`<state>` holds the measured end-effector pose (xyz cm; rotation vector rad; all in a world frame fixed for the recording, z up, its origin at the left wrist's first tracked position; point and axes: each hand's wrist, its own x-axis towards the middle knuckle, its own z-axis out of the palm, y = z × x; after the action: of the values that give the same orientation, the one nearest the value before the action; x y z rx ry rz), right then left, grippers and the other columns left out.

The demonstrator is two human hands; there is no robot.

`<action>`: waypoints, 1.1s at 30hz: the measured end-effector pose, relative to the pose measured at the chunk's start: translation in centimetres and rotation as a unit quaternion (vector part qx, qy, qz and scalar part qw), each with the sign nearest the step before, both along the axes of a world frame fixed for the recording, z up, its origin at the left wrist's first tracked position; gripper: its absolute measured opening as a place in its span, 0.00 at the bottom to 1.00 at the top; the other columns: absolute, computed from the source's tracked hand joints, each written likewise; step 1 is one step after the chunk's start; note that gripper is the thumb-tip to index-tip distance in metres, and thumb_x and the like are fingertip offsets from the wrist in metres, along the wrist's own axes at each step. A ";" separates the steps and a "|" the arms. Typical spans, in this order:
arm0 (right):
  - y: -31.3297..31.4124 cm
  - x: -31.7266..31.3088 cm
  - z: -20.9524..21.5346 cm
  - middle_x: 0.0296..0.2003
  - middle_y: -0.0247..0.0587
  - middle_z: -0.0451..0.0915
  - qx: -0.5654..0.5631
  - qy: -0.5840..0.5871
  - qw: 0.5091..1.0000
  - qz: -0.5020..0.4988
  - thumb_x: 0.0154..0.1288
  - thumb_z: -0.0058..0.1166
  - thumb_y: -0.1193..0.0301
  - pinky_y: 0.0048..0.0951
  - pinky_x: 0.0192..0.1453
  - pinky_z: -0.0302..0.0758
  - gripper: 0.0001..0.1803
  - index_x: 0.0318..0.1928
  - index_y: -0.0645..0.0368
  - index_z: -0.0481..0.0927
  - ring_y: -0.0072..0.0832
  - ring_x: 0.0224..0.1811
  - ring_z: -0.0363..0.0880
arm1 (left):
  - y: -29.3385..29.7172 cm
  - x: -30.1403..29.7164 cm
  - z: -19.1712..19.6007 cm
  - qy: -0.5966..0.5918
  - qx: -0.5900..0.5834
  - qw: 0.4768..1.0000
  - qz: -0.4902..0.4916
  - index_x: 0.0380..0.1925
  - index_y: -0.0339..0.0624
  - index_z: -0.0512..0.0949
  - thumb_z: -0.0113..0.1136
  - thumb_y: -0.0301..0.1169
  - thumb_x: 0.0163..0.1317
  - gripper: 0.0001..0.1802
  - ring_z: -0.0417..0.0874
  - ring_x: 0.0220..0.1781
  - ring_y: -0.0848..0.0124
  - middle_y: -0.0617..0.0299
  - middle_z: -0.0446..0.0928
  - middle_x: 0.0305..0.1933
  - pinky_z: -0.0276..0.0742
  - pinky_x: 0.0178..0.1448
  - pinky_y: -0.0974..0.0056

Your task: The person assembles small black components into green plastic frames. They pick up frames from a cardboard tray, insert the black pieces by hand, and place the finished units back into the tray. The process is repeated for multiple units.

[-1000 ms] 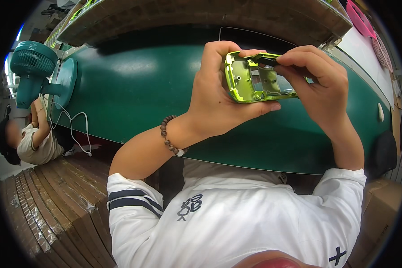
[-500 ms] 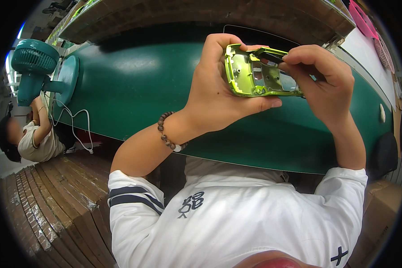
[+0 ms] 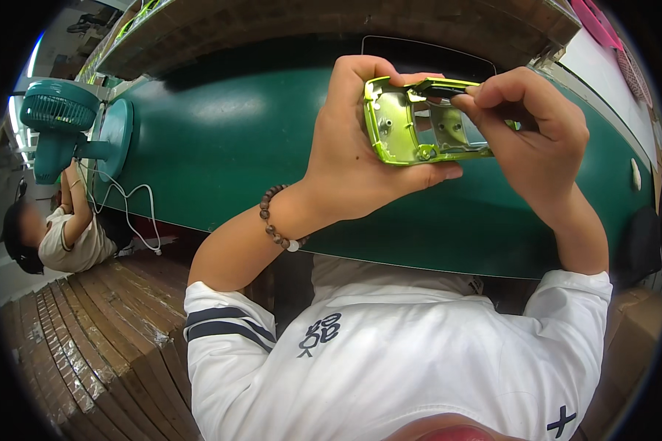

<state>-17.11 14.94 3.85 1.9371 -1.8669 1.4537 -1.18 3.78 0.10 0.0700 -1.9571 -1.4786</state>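
Note:
A lime-green toy car body shell point(image 3: 395, 132) is held above the green tabletop, its hollow underside turned up toward me. My left hand point(image 3: 353, 147) is closed round one end, with the thumb along the near edge and the fingers behind the far side. My right hand point(image 3: 533, 128) is closed at the other end, thumb and forefinger pinching a dark strip-like piece point(image 3: 443, 92) against the far side of the shell. The fingers cover one end of that piece. Window openings and small round posts show inside the shell.
A teal desk fan point(image 3: 59, 121) with a white cable point(image 3: 129, 192) stands at the left, near another person point(image 3: 73, 228). Stacked flat cardboard point(image 3: 88, 353) lies lower left. A long cardboard box point(image 3: 331, 29) runs along the back. A pink basket point(image 3: 596, 22) is far right.
The dark piece now lies flatter along the shell's far side, where it earlier slanted inward. The shell has tipped slightly. My right hand has shifted a little with the piece.

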 end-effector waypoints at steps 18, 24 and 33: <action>0.0 -1.5 -2.2 0.23 0.44 0.76 0.214 0.099 0.969 0.079 0.49 0.63 0.67 0.40 0.32 0.71 0.11 0.25 0.61 0.75 0.43 0.29 0.76 | -1.7 0.3 0.5 -0.192 0.041 0.973 -0.120 0.51 0.35 0.70 0.62 0.27 0.53 0.24 0.76 0.49 0.73 0.57 0.75 0.47 0.73 0.51 0.69; 0.1 0.1 -3.1 0.25 0.47 0.77 0.227 0.144 0.958 0.100 0.52 0.61 0.68 0.40 0.35 0.73 0.11 0.27 0.63 0.76 0.44 0.32 0.78 | -1.1 0.2 1.9 -0.359 -0.194 0.913 -0.020 0.38 0.36 0.79 0.61 0.24 0.52 0.12 0.82 0.33 0.73 0.58 0.81 0.30 0.75 0.35 0.70; 1.1 0.5 -2.3 0.27 0.43 0.76 0.295 0.191 0.933 0.072 0.53 0.58 0.72 0.38 0.34 0.74 0.07 0.27 0.63 0.76 0.40 0.31 0.76 | -0.2 0.4 -0.3 -0.257 -0.401 0.878 0.043 0.31 0.41 0.79 0.63 0.25 0.49 0.08 0.80 0.30 0.58 0.56 0.79 0.27 0.74 0.33 0.59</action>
<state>-16.57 15.99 1.53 2.4194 -2.1520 0.4765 -0.75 3.56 -0.20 0.1927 -2.8116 -0.5082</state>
